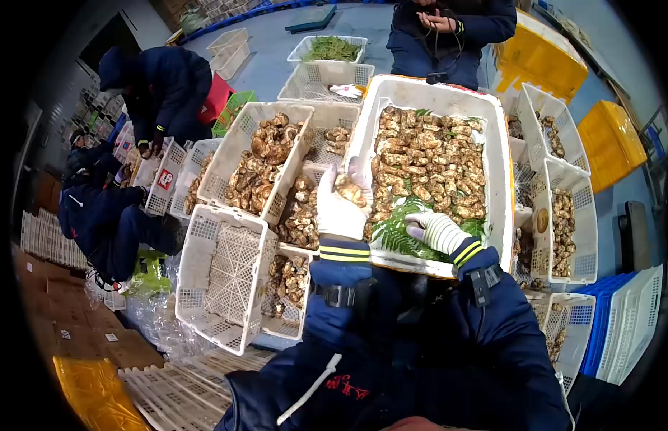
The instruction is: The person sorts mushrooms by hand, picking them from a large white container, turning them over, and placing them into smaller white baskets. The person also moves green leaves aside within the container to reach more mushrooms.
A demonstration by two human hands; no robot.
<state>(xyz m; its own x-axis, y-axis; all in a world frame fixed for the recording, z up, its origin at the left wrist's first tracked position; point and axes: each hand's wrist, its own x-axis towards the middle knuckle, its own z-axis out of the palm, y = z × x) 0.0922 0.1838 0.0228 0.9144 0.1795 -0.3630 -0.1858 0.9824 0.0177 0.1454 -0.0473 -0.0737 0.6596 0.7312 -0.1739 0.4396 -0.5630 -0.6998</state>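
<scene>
Gloved in white, my left hand holds a pale brown mushroom over the left edge of a large white foam box. My right hand, in a striped glove, is over green fern leaves at the near end of that box; its fingers are bent together and what they hold, if anything, is too small to name. Rows of brown mushrooms fill the box beyond the ferns.
White crates of mushrooms stand left and right of the box. An empty white crate is at the near left. One person is across the box; others work at the left. Yellow-wrapped boxes stand far right.
</scene>
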